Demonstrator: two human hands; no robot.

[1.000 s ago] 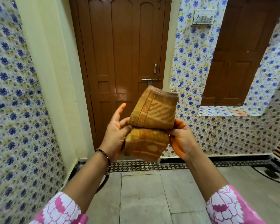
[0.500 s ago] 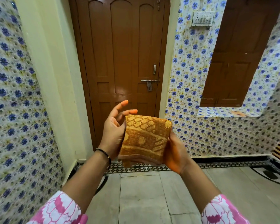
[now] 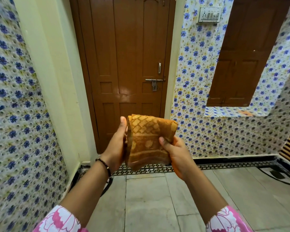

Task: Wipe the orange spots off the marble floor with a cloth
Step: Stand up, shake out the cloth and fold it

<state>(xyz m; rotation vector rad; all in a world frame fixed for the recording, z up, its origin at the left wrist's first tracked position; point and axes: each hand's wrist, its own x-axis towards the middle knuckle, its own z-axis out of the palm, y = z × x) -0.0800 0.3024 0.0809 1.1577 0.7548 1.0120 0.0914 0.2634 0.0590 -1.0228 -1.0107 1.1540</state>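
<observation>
A folded orange-brown patterned cloth point(image 3: 146, 139) is held up in front of me at chest height, between both hands. My left hand point(image 3: 116, 144) grips its left edge, thumb pointing up beside the fold. My right hand point(image 3: 175, 152) pinches its right side, thumb on the front face. The grey marble floor point(image 3: 146, 203) lies below, between my forearms. No orange spots show on the visible floor; an orange smear point(image 3: 245, 113) sits on the tiled ledge at the right.
A closed brown door point(image 3: 124, 67) with a latch stands straight ahead. Blue-flower tiled walls point(image 3: 15, 114) close in left and right. A dark patterned border strip point(image 3: 224, 166) runs along the wall base. A dark cable point(image 3: 107, 186) curls on the floor at left.
The cloth has gone from a taller loose fold to a flatter, tighter fold held lower. My left fingers, spread before, now close on its edge; my right thumb has come over the front.
</observation>
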